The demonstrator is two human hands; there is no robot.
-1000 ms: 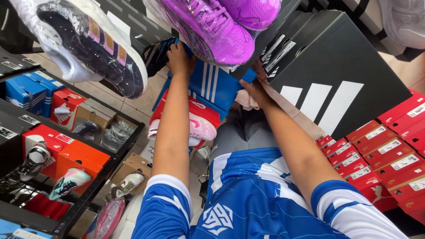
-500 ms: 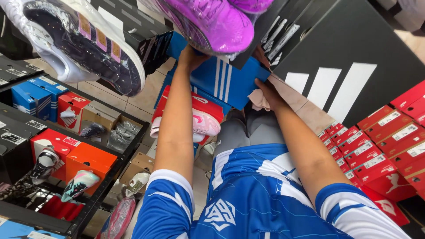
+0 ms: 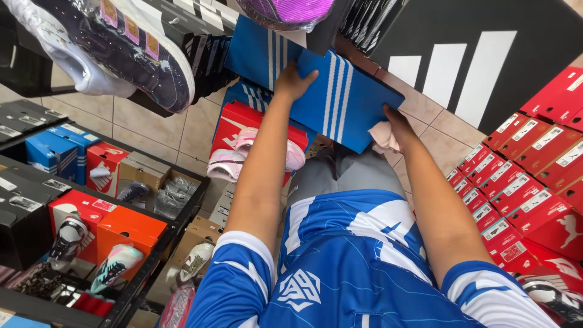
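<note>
Both hands are holding a blue box (image 3: 346, 100) with white stripes, tilted, at about twelve o'clock above the person's lap. The left hand (image 3: 294, 82) is lying on the box's upper left edge at eleven o'clock, its grip pressing the fingers over the lid's rim. The right hand (image 3: 395, 124) is meeting the box's lower right edge at one o'clock; its grip is pinching a pale cloth (image 3: 382, 138) against the box's underside, though the fingers are mostly hiding behind it.

A second blue box (image 3: 261, 51) is lying just behind the first, touching it. Below, at eleven o'clock, a red box (image 3: 234, 124) is carrying pink sandals (image 3: 246, 155). A dark shoe (image 3: 115, 45) with a white sole is hanging at ten o'clock, a purple shoe (image 3: 285, 12) at twelve. Red boxes (image 3: 534, 164) are stacking up at three o'clock. A black shelf (image 3: 155, 249) at eight o'clock is holding more boxes and shoes.
</note>
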